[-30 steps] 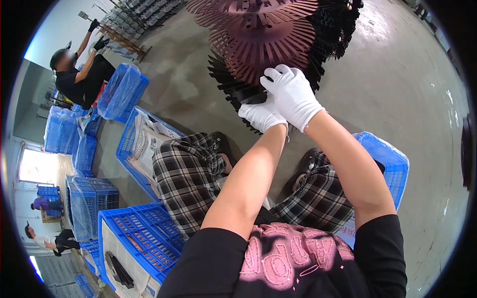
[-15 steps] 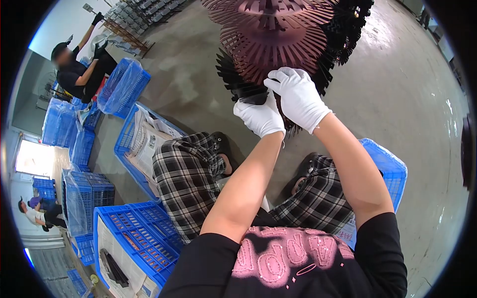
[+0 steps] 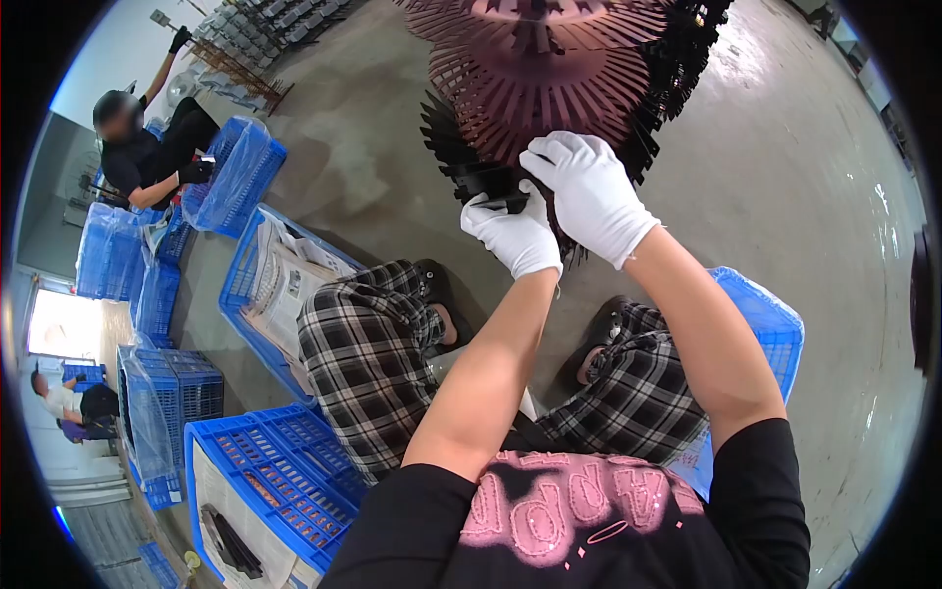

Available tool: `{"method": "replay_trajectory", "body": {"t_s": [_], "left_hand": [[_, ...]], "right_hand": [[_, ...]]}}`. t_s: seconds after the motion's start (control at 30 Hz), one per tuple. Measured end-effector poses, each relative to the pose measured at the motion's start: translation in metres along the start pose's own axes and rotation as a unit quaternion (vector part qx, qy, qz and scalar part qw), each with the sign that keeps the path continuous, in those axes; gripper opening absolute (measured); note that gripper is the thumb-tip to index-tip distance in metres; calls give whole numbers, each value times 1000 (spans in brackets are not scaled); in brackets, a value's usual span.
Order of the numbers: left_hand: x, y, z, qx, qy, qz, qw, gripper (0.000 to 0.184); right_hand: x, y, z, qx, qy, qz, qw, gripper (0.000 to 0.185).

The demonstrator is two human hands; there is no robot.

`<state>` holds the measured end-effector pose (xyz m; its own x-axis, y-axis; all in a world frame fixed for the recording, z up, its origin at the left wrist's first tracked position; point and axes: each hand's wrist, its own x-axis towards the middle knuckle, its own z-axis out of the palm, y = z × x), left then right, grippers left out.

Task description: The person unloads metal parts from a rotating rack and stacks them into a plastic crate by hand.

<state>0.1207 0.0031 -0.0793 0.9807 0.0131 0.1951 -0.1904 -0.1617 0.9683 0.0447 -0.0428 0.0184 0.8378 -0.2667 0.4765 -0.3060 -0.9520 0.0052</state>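
Note:
A large tiered rack of dark, flat strips fanned out in rings (image 3: 540,88) rises at the top centre. The strips in front look reddish-brown, and those at the sides black. My left hand (image 3: 515,234), in a white glove, is closed around a small stack of flat black strips (image 3: 486,182) at the rack's lower left. Beside it my gloved right hand (image 3: 589,191) has its fingers curled together against the lower front of the rack; whatever lies between them is hidden.
To the left stands a blue crate (image 3: 235,285) with newspaper. An upturned-looking blue crate (image 3: 285,471) is nearer, with black strips (image 3: 231,542) on paper beside it. Another blue crate (image 3: 770,334) is by my right knee. A co-worker (image 3: 147,157) sits among crates at the upper left.
Both my hands stay nearly in place; the black strips in my left hand have tilted slightly. The co-worker at upper left has lowered one hand toward a crate.

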Motion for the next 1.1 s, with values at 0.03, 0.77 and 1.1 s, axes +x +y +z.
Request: {"method": "replay_trajectory", "body": {"t_s": [0.03, 0.77, 1.1], "left_hand": [[-1, -1, -2, 29, -11, -5, 999, 48], [21, -18, -2, -203, -92, -65, 973, 50], [22, -1, -7, -20, -104, -57, 993, 54]], "right_hand": [[-1, 1, 2, 6, 8, 1, 1000, 38], [20, -5, 18, 49, 34, -50, 997, 35], [22, -8, 28, -7, -46, 24, 999, 41]]}}
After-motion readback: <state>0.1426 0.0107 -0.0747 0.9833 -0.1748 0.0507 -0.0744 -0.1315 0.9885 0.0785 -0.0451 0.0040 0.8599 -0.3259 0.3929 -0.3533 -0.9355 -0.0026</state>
